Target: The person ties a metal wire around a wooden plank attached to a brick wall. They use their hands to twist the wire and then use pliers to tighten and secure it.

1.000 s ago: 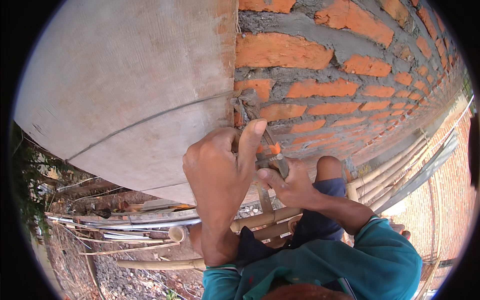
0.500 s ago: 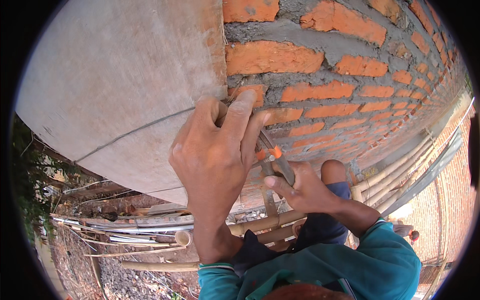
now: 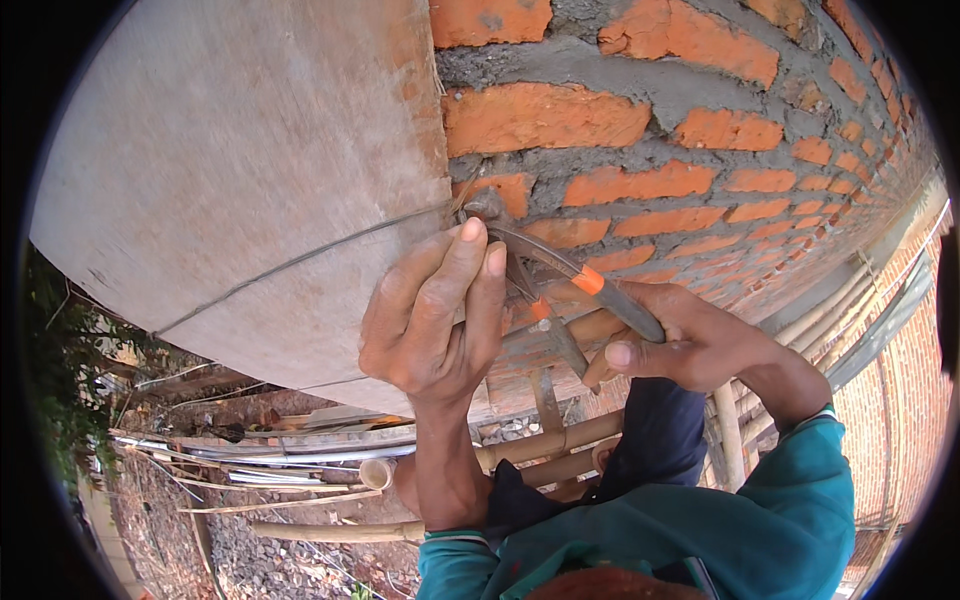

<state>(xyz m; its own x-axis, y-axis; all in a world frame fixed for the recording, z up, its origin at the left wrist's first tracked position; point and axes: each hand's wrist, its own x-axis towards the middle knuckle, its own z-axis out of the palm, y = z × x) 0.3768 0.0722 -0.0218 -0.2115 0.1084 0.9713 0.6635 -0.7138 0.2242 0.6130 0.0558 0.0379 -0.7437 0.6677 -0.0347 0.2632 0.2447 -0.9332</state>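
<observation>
My right hand [image 3: 695,335] grips a pair of pincers [image 3: 589,280] with orange bands, their two handles spread apart. The tool's head is by the board's edge, at the end of a thin twisted wire [image 3: 300,255]. That wire runs across a pale plywood board [image 3: 250,130]. My left hand [image 3: 430,325] is raised in front of the board, thumb side hidden, fingers curled together with their tips against or just beside the pincers' head. Whatever the left fingertips pinch is out of sight. Exposed brick wall [image 3: 545,118] lies right of the board.
Bamboo poles [image 3: 335,532] lie below me, one hollow end [image 3: 376,474] facing up. More bamboo [image 3: 800,345] runs along the wall at right. Gravel and rubble [image 3: 280,560] cover the ground at lower left, with green foliage [image 3: 60,360] at the far left.
The pincers have swung up to the wire's end, and their handles have spread wider. My right hand has moved right; my left has lowered and turned, its fingers curling.
</observation>
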